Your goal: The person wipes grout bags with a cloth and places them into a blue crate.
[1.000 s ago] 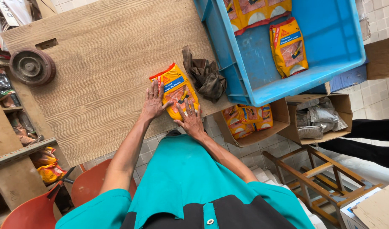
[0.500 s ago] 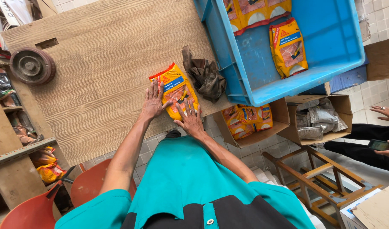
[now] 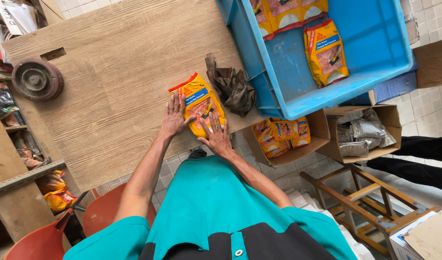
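Yellow packet on wooden table, left hand and right hand flat on it — fingers spread, nothing gripped

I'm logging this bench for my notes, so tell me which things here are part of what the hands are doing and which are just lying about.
In hand:
- yellow packet, flat on the wooden table
- left hand and right hand, both pressed flat on it

Lying about:
- dark crumpled cloth
- blue crate with more packets
- metal wheel
- cardboard boxes
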